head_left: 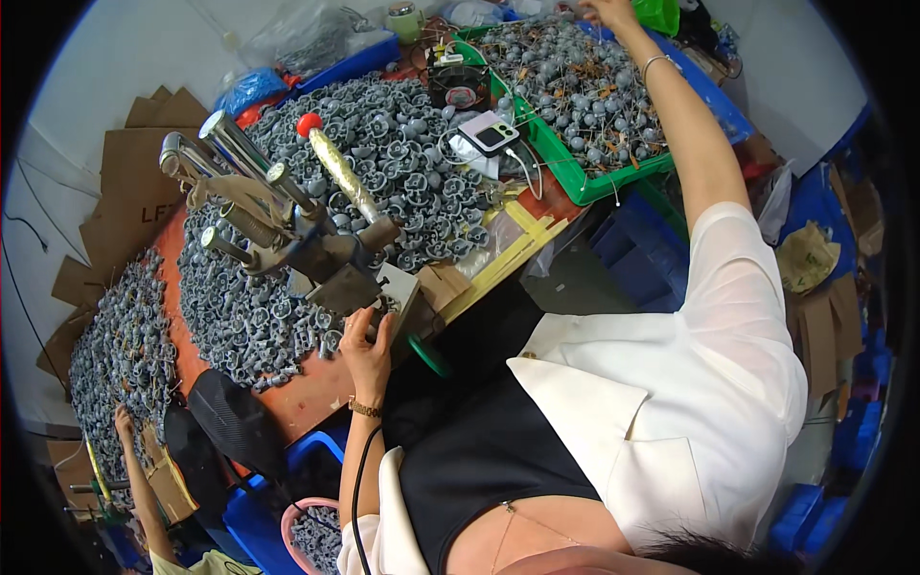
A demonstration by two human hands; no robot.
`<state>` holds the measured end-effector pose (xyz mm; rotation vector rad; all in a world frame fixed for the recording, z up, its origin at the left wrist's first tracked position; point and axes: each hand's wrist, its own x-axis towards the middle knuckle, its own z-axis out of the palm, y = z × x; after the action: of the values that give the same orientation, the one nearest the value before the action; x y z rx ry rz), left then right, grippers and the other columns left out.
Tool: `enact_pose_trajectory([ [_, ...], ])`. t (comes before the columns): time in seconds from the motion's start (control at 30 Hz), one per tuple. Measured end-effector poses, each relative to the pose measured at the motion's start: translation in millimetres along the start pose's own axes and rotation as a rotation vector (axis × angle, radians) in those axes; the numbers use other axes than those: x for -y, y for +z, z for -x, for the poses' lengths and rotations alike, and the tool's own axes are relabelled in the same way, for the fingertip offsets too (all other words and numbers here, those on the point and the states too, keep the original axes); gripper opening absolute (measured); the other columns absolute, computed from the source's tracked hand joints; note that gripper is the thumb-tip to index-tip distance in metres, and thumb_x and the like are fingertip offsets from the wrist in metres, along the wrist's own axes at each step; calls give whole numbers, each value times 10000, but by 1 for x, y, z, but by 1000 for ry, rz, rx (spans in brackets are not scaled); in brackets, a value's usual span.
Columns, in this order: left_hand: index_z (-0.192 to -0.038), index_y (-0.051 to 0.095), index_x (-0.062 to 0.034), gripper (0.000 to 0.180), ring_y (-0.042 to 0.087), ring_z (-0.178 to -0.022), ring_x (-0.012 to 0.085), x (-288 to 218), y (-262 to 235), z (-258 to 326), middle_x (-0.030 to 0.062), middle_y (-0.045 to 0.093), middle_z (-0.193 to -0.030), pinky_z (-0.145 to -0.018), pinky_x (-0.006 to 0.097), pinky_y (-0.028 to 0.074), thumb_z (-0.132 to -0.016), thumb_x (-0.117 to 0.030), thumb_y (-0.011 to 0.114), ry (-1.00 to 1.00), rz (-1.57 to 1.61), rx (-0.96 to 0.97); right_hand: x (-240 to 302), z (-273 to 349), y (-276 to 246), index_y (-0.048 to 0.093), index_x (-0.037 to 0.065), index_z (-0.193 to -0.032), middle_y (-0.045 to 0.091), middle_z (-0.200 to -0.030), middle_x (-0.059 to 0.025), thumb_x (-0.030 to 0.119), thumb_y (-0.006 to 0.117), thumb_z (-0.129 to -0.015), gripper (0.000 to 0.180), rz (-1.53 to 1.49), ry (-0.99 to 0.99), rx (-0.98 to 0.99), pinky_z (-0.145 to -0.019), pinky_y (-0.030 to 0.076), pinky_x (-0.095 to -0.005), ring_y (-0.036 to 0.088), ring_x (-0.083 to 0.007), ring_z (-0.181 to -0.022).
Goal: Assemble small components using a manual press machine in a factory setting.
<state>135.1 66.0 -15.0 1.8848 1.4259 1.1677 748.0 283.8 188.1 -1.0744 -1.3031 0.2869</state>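
My left hand (367,347) is at the base of a metal hand press (331,264), fingers curled together by its lower block; whatever they pinch is too small to make out. The press has a long lever (340,172) with a red ball knob and a wrapped shaft. My right arm stretches far out to the upper right. At the picture's top edge, my right hand (610,11) is partly cut off, its visible fingers apart, beyond a green tray (585,188) of round grey parts with thin stems (575,91). Grey cup-shaped plastic parts (407,182) lie heaped around the press.
A phone-like device (489,132) with a white cable and a small black fan (458,86) stand between heap and tray. Another person's hand (125,426) is at a second heap (125,355), lower left. A black chair back (237,422) and pink basket (289,532) are near my left arm.
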Motion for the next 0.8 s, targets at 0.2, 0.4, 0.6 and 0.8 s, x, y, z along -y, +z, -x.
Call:
enact_pose_trajectory([
  [0.2, -1000, 589, 63, 244, 573, -895, 299, 6, 4, 6, 174, 603, -938, -807, 330, 442, -811, -64, 676, 97, 47, -22, 11, -7, -6, 679, 13, -910, 673, -737, -79, 227, 558, -927, 247, 79, 155, -34, -468, 468, -291, 629, -169, -578],
  [0.4, -1210, 544, 25, 323, 440, -1239, 342, 26, -30, 32, 216, 516, -1270, -1046, 387, 319, -897, -57, 536, 160, -248, -174, 52, 8, 26, 596, -2, -792, 592, -673, -52, 90, 544, -846, 118, 148, -286, 83, -579, 463, -296, 516, -154, -596],
  [0.6, -1377, 394, -63, 580, 291, -1318, 407, 68, -66, 66, 209, 331, -1435, -1082, 450, 248, -852, -184, 608, 72, -811, -133, 55, -8, -10, 651, -25, -966, 642, -1056, -124, 163, 533, -918, 227, -471, 212, -28, -967, 430, -343, 588, -222, -1010],
  [0.8, -1391, 359, -41, 565, 282, -1317, 422, 105, -75, 49, 225, 322, -1435, -1079, 453, 265, -887, -184, 570, 81, -724, -124, 151, 99, 81, 626, -60, -936, 609, -1090, -156, 96, 540, -904, 181, 309, -140, -113, -740, 464, -249, 583, -194, -901],
])
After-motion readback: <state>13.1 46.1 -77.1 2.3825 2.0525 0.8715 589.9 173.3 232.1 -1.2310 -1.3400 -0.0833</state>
